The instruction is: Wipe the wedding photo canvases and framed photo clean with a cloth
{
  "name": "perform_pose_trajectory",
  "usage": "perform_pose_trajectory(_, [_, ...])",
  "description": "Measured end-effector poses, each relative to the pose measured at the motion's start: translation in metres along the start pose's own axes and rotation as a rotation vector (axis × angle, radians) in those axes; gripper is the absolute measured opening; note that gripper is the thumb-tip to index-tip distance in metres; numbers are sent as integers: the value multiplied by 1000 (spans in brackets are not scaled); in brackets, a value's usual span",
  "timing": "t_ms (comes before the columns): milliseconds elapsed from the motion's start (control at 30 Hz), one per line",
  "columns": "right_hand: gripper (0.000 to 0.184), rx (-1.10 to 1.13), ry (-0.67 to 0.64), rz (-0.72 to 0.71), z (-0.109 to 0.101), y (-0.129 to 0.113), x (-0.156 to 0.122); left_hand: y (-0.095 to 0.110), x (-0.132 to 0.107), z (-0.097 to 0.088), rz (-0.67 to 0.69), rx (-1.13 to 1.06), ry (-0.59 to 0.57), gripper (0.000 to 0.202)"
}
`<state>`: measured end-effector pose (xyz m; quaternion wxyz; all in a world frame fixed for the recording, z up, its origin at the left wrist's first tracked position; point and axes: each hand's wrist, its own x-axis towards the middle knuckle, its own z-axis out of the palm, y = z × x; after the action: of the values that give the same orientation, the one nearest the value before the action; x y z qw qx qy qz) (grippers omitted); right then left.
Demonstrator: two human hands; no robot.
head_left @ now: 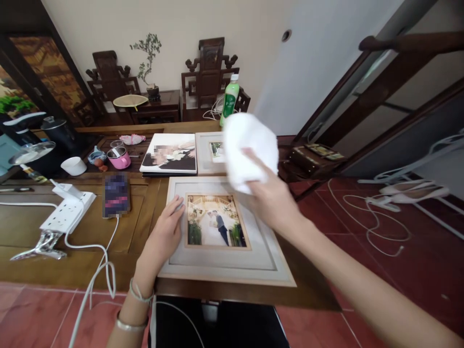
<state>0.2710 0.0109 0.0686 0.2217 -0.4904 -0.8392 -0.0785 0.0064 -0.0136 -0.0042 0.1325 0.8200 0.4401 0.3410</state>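
Note:
A framed photo (261, 261) with a pale wide border lies flat on the wooden table (145, 212) in front of me. My left hand (165, 237) rests flat on the frame's left border, fingers stretched out. My right hand (270, 193) hovers over the frame's upper right corner, closed on a bunched white cloth (248, 150). Behind it lie a second framed photo (208, 154), partly hidden by the cloth, and a dark-edged photo print (170, 154).
A phone (116, 195) on a cable and a white power strip (67, 210) lie at the left. A pink pot (119, 157), white bowl (73, 166) and kettle (60, 130) stand farther back. A green bottle (230, 99) stands behind the frames. Cables trail over the red floor at the right.

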Motion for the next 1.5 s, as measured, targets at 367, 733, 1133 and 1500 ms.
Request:
perform_pose_trajectory(367, [30, -59, -314, -429, 49, -47, 57, 6, 4, -5, 0, -46, -25, 55])
perform_pose_trajectory(733, [45, -212, -357, -218, 6, 24, 3, -2, -2, 1, -2, -27, -2, 50])
perform_pose_trajectory(1133, [40, -53, -348, -241, -21, -8, -86, 0, 0, 0, -45, 14, -9, 46])
perform_pose_trajectory(1500, [52, 117, -236, -85, -42, -24, -118, 1, 1, -4, -1, 22, -58, 43])
